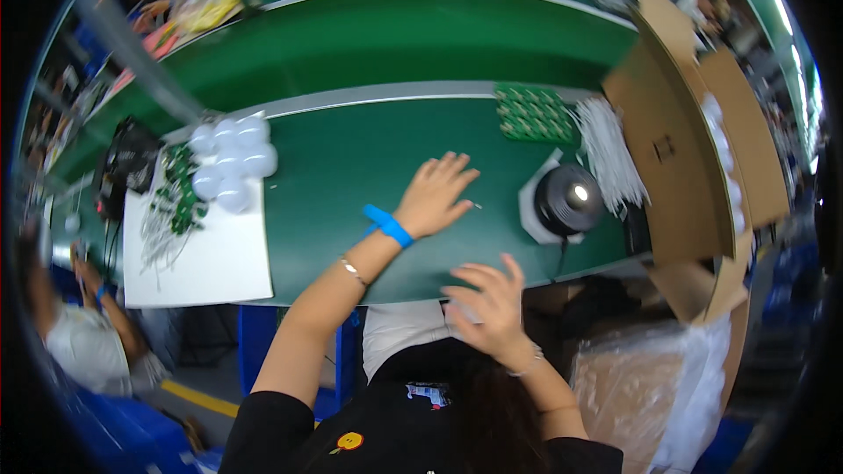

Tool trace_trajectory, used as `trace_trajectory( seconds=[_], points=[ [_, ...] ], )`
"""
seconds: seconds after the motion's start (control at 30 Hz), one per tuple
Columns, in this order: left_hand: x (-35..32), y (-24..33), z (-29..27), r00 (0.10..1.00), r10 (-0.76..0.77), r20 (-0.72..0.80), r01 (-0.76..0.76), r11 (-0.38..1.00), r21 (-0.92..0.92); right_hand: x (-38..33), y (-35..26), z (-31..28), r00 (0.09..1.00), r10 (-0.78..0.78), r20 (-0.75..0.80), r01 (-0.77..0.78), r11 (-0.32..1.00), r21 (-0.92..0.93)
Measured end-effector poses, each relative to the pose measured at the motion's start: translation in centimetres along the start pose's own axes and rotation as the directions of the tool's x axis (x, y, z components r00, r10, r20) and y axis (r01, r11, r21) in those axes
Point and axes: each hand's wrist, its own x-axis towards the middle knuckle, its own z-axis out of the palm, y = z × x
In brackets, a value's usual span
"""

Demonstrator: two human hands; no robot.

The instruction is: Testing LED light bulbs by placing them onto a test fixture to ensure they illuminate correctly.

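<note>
Both hands spread over the green tabletop (pixel 351 175).
My left hand (pixel 435 197) lies flat, fingers toward one o'clock; my right hand (pixel 487 298) hovers open; brown cardboard box (pixel 676 149) holds white bulbs.

A tiny pale sliver, perhaps a loose wire lead (pixel 477 205), lies flat on the green bench (pixel 351 167) just beside the fingertips of the left hand (pixel 435 197), near the round black fixture (pixel 568 200) on its white base.
</note>
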Motion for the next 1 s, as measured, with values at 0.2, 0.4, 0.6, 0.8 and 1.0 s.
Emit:
trace_trajectory(
  seconds=[0.2, 0.4, 0.6, 0.8, 1.0],
  points=[
    [0.7, 0.8, -0.3, 0.997, 0.011, 0.077, -0.011, 1.000, 0.001, -17.1, 1.2, -15.6, 0.800, 0.442, -0.407, -0.598, 0.531, -0.600],
    [1.3, 1.3, 0.6, 0.992, 0.040, 0.118, -0.048, 0.997, 0.062, -35.3, -0.6, -28.7, -0.006, 0.444, -0.896, -0.917, 0.355, 0.182],
    [1.0, 0.8, 1.2, 0.989, 0.067, 0.135, -0.080, 0.993, 0.092, -44.0, -1.5, -34.6, -0.329, 0.822, -0.465, -0.906, -0.137, 0.401],
    [1.5, 1.3, 1.4, 0.985, 0.057, 0.165, -0.071, 0.994, 0.080, -47.8, 3.2, -39.5, -0.429, 0.899, 0.090, -0.897, -0.435, 0.072],
    [0.6, 0.7, 1.7, 0.987, 0.006, 0.160, -0.009, 1.000, 0.016, -51.0, 10.8, -41.0, -0.329, 0.927, -0.182, -0.944, -0.320, 0.075]
  ],
)
